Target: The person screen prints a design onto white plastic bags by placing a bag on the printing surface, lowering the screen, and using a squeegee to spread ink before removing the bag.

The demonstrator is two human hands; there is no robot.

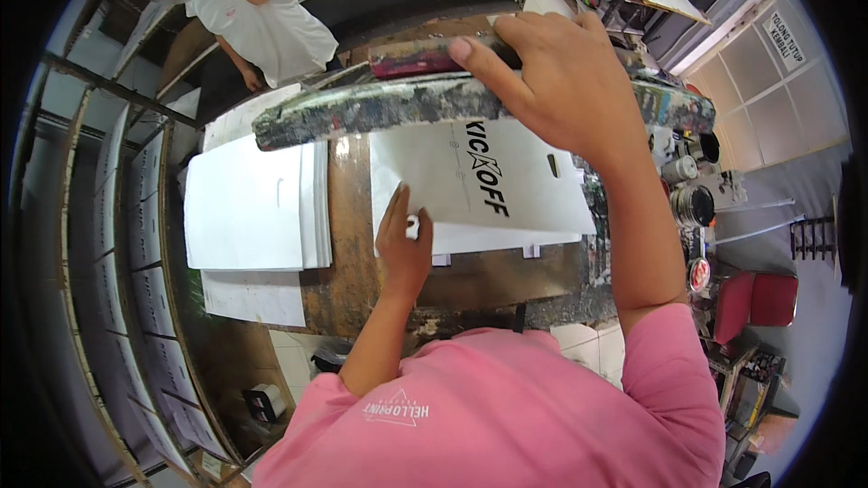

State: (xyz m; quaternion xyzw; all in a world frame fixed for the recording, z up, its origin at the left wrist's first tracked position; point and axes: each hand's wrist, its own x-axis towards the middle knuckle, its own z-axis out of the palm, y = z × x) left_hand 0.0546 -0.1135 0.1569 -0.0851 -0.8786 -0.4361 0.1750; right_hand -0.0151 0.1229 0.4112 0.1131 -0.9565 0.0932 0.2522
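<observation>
Bag (443, 183), white with black lettering, lies on the table (348, 203) just beyond the left hand (407, 248), whose fingers and thumb look apart at its near-left part, though I cannot tell whether they pinch it. The right hand (574, 81) is clamped on a paint-crusted frame (389, 110), thumb by a red bar (411, 63), seemingly propping it up so the bag stays reachable; the frame hides the bag's far edge. A white stack (244, 203) sits left of the left hand, tubs (694, 206) right of the right forearm.
</observation>
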